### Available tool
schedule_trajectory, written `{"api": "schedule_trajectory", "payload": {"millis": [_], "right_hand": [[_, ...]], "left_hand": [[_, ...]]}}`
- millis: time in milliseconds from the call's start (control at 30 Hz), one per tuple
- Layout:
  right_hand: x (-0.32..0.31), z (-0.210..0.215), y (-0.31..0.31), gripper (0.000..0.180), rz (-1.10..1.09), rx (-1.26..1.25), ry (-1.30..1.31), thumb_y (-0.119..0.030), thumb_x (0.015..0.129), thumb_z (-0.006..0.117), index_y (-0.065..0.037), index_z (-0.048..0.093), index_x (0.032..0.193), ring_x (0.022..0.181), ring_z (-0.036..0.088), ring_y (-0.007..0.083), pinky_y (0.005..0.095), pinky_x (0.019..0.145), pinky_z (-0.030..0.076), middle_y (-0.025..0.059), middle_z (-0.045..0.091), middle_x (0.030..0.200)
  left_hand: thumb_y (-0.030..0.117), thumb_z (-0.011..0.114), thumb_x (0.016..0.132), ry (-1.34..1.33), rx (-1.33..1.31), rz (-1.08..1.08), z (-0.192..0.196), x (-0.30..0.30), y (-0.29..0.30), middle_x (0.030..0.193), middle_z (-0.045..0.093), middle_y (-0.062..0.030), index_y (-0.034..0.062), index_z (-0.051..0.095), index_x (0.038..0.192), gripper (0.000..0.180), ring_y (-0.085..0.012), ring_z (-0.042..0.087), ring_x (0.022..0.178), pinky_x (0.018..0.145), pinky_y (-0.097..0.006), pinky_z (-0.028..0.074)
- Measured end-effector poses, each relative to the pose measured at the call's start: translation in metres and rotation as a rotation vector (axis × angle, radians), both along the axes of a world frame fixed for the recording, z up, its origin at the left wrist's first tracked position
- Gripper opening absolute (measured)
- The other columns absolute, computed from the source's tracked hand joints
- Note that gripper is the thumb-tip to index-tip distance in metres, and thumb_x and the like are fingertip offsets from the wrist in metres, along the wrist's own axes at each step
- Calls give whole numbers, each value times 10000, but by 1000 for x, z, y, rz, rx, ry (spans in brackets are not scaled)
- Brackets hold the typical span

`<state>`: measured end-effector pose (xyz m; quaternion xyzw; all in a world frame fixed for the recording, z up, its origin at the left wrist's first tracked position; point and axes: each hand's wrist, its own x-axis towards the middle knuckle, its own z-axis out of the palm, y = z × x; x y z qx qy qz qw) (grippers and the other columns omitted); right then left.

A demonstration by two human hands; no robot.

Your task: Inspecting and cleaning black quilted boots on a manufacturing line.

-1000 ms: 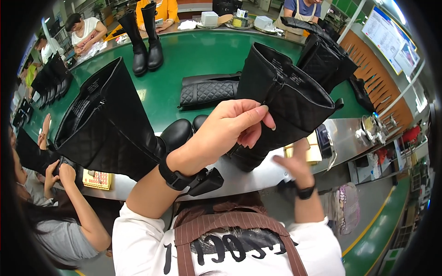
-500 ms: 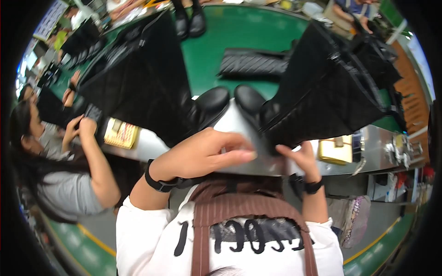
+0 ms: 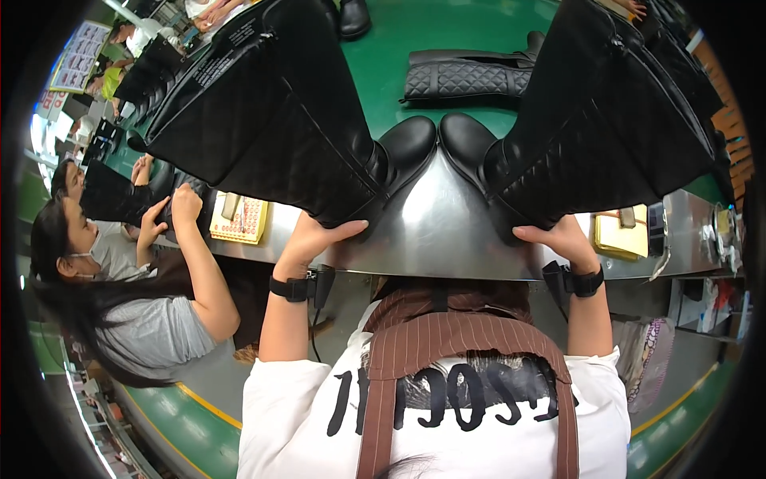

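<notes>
Two tall black boots stand on the metal table edge, toes pointing inward and touching or nearly touching. My left hand [image 3: 313,241] grips the left boot [image 3: 279,136] low at the heel, thumb on the near side and the other fingers hidden behind it. In the same way my right hand [image 3: 565,241] is closed round the heel of the right boot [image 3: 594,132], its thumb showing and its fingers mostly hidden. Both shafts lean outward, with their wide tops away from each other.
A quilted black boot [image 3: 467,78] lies on the green tabletop [image 3: 391,48] beyond. Yellow card stacks sit at left [image 3: 239,217] and right [image 3: 622,233] on the metal edge [image 3: 423,215]. At left, a co-worker in a grey sleeve [image 3: 171,335] handles another black boot.
My left hand has gone from hovering, fingers apart, to gripping the left boot's heel. My right hand has closed on the right boot. The boots' toes have come closer together.
</notes>
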<state>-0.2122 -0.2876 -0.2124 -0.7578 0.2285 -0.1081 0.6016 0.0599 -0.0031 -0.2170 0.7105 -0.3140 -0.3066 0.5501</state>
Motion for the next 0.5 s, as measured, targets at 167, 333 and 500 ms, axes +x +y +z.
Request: {"api": "schedule_trajectory", "payload": {"millis": [167,333,500], "right_hand": [[13,-6,2,540,-294,204,-351,-78,718,777,36,545,1193,1025,569,185,307,931,451,89,601,1129],[60,-4,-24,257,-278,665,-559,-90,808,674,4,640,1045,993,615,162,313,892,488,60,665,1026],[106,-14,-38,389,-299,796,-787,-177,842,591,19,572,1177,1093,582,217,373,995,429,91,623,1158]], "left_hand": [[84,742,787,134,-281,44,9,-17,-51,1156,612,-66,-7,557,1208,469,-154,581,1038,924,-309,463],[161,647,869,496,-526,-43,22,-4,-126,1122,638,-71,19,577,1184,352,-179,611,1035,946,-346,474],[320,587,904,715,-646,-114,9,3,-178,1134,649,-63,30,586,1183,403,-188,610,1056,959,-353,456]]}}
